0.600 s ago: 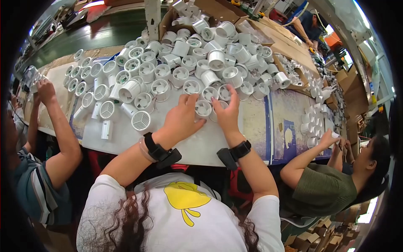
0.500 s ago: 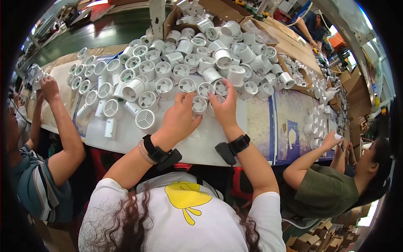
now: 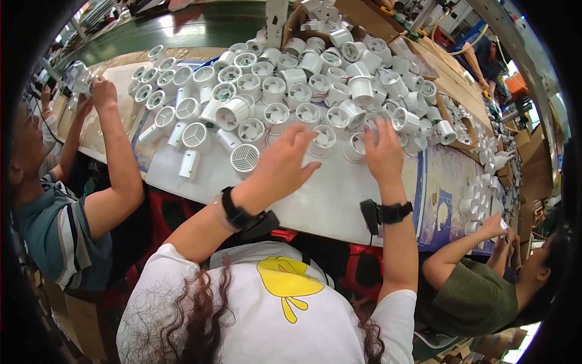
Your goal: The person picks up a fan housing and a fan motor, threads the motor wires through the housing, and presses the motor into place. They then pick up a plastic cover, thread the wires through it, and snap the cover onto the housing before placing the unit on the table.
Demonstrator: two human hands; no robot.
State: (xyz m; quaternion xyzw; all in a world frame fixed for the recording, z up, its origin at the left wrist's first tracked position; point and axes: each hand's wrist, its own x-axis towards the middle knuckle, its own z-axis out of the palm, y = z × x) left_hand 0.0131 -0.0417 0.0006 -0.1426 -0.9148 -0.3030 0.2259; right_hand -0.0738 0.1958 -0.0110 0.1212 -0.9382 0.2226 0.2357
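A heap of white round plastic housings with small fan blades inside covers the table before me. My left hand is over the table at the heap's near edge, fingers stretched out and thumb apart. Just past its fingertips stands one fan housing, upright with its blades facing up. My right hand is open at the heap's right front, fingers spread and pointing away from me. Beside it is another fan housing; whether the fingers touch it I cannot tell. Neither hand holds anything visible.
Housings with slotted grilles lie left of my left hand. A cardboard box full of housings stands behind the heap, near a metal post. Co-workers sit at left and right, handling parts.
My hands have moved apart, the right one going rightward and the left one drawing back from the fan housing between them. The whole view has shifted, so the heap appears farther right.
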